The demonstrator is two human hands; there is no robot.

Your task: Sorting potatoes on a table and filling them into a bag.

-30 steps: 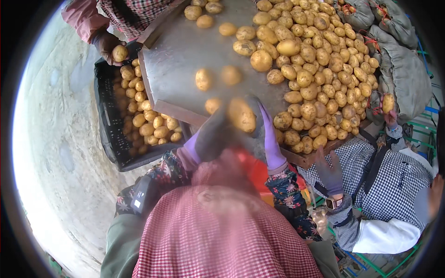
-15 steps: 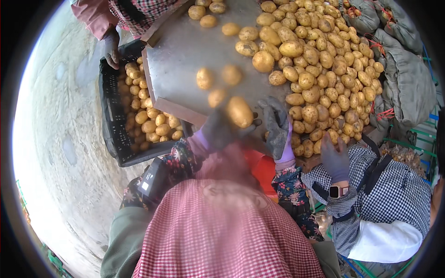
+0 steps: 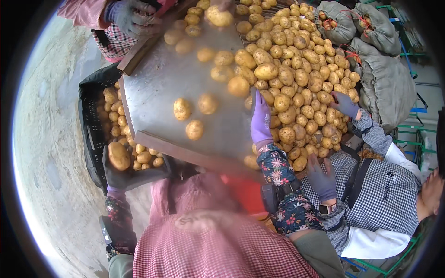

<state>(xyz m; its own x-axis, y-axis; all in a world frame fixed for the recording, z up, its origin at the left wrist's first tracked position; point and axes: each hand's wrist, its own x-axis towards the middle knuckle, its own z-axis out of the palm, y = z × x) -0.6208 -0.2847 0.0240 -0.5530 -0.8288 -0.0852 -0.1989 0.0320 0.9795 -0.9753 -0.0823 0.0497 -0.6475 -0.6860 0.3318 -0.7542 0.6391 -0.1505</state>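
Note:
My left hand (image 3: 127,172), in a dark glove, is cupped around one yellow potato (image 3: 119,156). It hangs over the black crate (image 3: 89,99) at the left of the metal sorting table (image 3: 157,92). My right hand (image 3: 261,118), in a purple glove, lies flat and upright against the edge of the big potato pile (image 3: 296,69), holding nothing. A few loose potatoes (image 3: 194,129) lie on the bare metal between my hands. My floral sleeves and a pink checked garment fill the lower middle.
A person in a checked shirt at my right has gloved hands (image 3: 345,104) on the pile. Another person's gloved hand (image 3: 132,16) is at the table's far left corner. Grey sacks (image 3: 384,83) of potatoes stand at the back right. Pale ground lies to the left.
My left hand has swung left from the table's front edge to over the crate with a potato in it. My right hand has moved up to the pile's edge.

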